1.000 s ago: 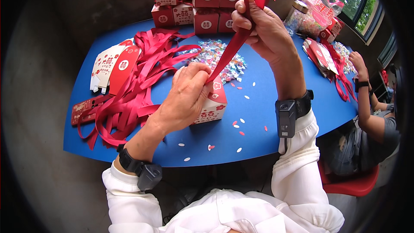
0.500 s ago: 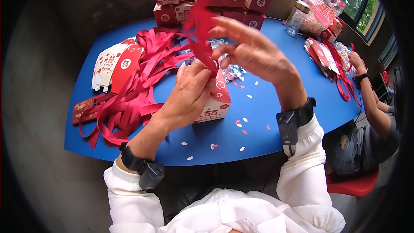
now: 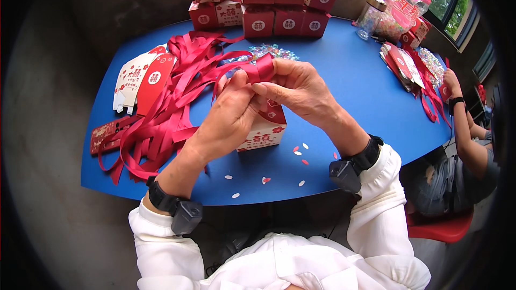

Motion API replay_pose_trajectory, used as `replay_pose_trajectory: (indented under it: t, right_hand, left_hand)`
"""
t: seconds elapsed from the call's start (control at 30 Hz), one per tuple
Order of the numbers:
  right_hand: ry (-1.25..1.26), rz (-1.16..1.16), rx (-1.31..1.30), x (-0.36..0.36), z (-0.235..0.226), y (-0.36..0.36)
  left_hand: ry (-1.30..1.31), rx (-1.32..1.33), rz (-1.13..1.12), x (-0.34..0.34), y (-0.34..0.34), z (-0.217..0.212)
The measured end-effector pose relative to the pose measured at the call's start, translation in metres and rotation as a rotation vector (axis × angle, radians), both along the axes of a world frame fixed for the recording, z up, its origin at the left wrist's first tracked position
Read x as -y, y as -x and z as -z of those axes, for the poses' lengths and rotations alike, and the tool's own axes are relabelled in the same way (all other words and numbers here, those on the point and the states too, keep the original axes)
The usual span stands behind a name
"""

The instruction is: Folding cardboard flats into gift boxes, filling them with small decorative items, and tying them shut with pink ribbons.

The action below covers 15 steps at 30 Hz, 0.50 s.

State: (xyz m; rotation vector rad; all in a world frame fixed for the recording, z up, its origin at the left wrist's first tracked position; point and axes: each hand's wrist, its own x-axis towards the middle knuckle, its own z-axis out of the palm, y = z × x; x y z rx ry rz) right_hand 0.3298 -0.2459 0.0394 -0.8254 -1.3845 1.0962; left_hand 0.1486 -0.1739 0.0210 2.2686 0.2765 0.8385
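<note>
A white and red gift box [image 3: 262,135] with printed flowers stands on the blue table, partly covered by my hands. Above its top, a red ribbon [image 3: 260,68] is looped between my fingers. My left hand [image 3: 231,108] is closed, pinching the ribbon over the box. Thumb and fingers of my right hand [image 3: 301,87] grip the ribbon's loop from the other side. How the ribbon is fastened at the box top is hidden by my hands.
Loose red ribbons [image 3: 166,113] spread at left over a phone [image 3: 105,135] and beside flat box blanks [image 3: 131,78]. Finished boxes [image 3: 287,5] are stacked at the back. Shiny wrapped bits [image 3: 274,51] lie behind my hands. At right are a jar [image 3: 371,16] and another person's arm [image 3: 457,99].
My right hand has come down and inward from beside the raised ribbon and now pinches it next to my left hand. The ribbon has gone from upright to a low loop.
</note>
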Motion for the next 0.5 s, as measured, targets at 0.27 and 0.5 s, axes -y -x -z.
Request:
replay_pose_trajectory:
  t: [0.27,0.5]
  right_hand:
    - [-0.013,0.072,-0.115,0.002,0.002,-0.003]
    - [0.069,0.117,-0.232,-0.002,0.009,-0.005]
  left_hand:
    - [0.044,0.139,-0.200,0.010,-0.003,-0.012]
    - [0.566,0.392,-0.088,0.012,-0.005,-0.012]
